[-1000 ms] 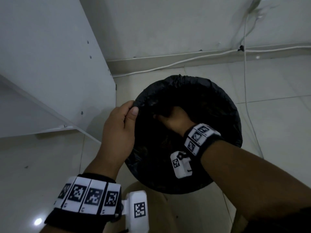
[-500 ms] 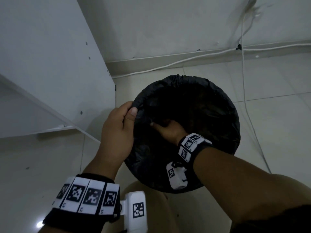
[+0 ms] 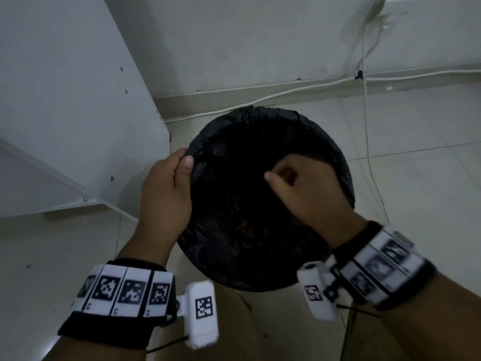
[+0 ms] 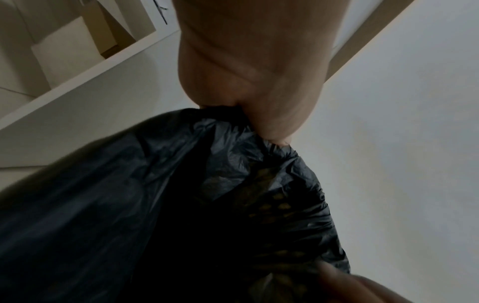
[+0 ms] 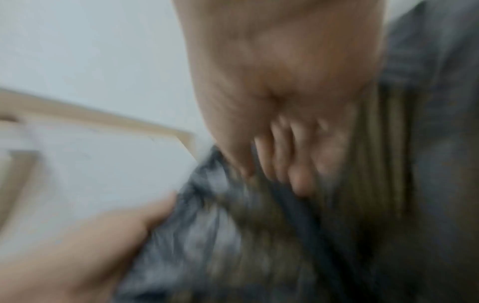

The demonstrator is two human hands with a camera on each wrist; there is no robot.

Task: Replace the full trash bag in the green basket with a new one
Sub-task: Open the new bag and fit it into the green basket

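A black trash bag (image 3: 273, 115) lines the round basket on the floor, its edge folded over the rim. Of the basket only a mesh pattern (image 4: 269, 198) shows through the plastic. My left hand (image 3: 183, 161) grips the bag's edge at the left of the rim, thumb on top; the left wrist view shows the hand (image 4: 246, 116) pinching the plastic (image 4: 181, 184). My right hand (image 3: 283, 178) hovers over the bag's mouth, fingers curled, thumb pointing left. In the blurred right wrist view its curled fingers (image 5: 285, 155) show nothing in them, just above the bag (image 5: 207, 225).
A white cabinet panel (image 3: 78, 100) stands close on the left of the basket. White cables (image 3: 368, 142) run along the wall's base and down across the tiled floor on the right. My knee (image 3: 260, 329) is just below the basket.
My right hand has come up out of the bag's depth and moved right, and now hangs over the opening. The left hand has kept its grip on the rim.
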